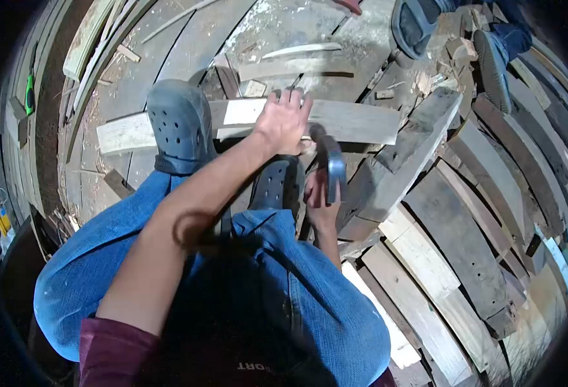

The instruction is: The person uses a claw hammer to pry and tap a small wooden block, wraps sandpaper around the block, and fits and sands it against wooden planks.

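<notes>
A curved pale wooden board [355, 120] lies crosswise in front of me, under and beside my grey clogs. Across its middle rests my left hand [283, 122], its fingers bent over the far edge and gripping it. My right hand [323, 193] is closed around a hammer [334, 169], just on the near side of the board and to the right of my right clog [275, 184]. The hammer's metal head is raised close to the board; most of its handle is hidden. My left clog [179, 126] stands over the board's left part.
A thick timber block [406, 161] sits at the right, beside stacked planks [458, 238]. Loose wood strips [297, 66] and shavings lie on the plank floor. Another person's sandalled feet [494, 68] are at the upper right. A green-handled tool [30, 93] is at the left.
</notes>
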